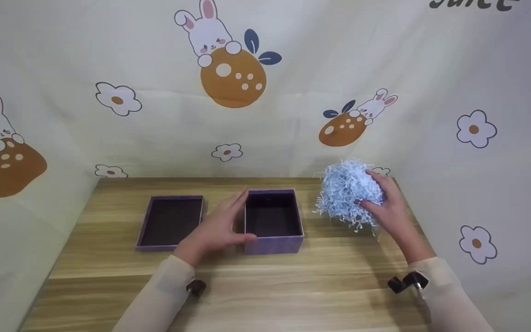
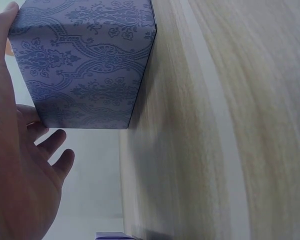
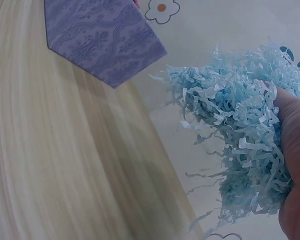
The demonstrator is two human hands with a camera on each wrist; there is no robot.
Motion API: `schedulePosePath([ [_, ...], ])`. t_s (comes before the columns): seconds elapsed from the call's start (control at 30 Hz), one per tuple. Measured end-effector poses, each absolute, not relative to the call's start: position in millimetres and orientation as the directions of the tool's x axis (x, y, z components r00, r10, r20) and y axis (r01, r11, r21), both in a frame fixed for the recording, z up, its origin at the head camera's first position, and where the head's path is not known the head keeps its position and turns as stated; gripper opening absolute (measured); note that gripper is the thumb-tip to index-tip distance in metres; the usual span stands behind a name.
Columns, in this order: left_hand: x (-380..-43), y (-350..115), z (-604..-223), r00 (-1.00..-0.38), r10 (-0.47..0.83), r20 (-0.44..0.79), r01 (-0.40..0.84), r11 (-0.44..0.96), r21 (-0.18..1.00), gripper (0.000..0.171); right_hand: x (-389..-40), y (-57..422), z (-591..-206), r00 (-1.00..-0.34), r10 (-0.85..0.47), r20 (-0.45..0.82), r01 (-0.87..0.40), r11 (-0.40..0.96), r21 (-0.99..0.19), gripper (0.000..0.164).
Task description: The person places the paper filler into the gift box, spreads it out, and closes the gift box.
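An uncovered purple box [image 1: 274, 246] with a dark inside stands in the middle of the table; in the left wrist view its walls [image 2: 90, 70] carry a damask-like pattern. My left hand [image 1: 215, 228] holds the box by its left side, thumb at the near corner and fingers toward the far corner. On the right, my right hand [image 1: 393, 207] grips a bundle of light blue shredded paper [image 1: 347, 193]. The right wrist view shows this crinkled shredded paper [image 3: 240, 120] held above the table, loose strands hanging from it and partly hiding the fingers.
Left of the box lies a shallow purple lid [image 1: 171, 221], its dark inside facing up. The wood-grain table [image 1: 284, 290] is bordered at the back and sides by a pale cloth [image 1: 164, 129] printed with rabbits, oranges and flowers.
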State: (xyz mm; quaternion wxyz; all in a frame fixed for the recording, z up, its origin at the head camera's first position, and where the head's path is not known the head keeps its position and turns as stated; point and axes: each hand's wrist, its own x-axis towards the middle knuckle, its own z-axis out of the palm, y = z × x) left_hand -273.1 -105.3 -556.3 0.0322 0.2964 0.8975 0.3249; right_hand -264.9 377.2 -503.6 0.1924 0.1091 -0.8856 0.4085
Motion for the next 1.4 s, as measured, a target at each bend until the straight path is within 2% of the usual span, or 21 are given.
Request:
schedulePosePath([
  [0.47,-273,-105,-557,-0.834,0.539,0.121,0.490,0.621,0.613,0.133,-262,353,-467,-0.917,-0.097,0.386,-0.346,0.674,-0.653,0.084],
  [0.6,-273,-106,-558,-0.830,0.541,0.135,0.498,0.610,0.617,0.132,-264,340,-462,-0.890,-0.135,0.435,-0.414,0.638,-0.649,0.082],
  [0.7,-272,-105,-558,-0.827,0.542,0.149,0.508,0.606,0.612,0.133,-268,328,-459,-0.858,-0.177,0.482,-0.490,0.562,-0.666,0.080],
  [0.87,-272,-105,-557,-0.825,0.545,0.153,0.514,0.608,0.606,0.132,-270,309,-453,-0.818,-0.242,0.521,-0.566,0.495,-0.659,0.083],
  [1.17,-272,-106,-557,-0.827,0.544,0.144,0.506,0.607,0.612,0.132,-273,280,-452,-0.786,-0.396,0.475,-0.618,0.486,-0.618,0.087],
  [1.4,-270,-105,-556,-0.841,0.528,0.117,0.475,0.617,0.628,0.133,-276,256,-459,-0.747,-0.521,0.413,-0.665,0.559,-0.496,0.085],
])
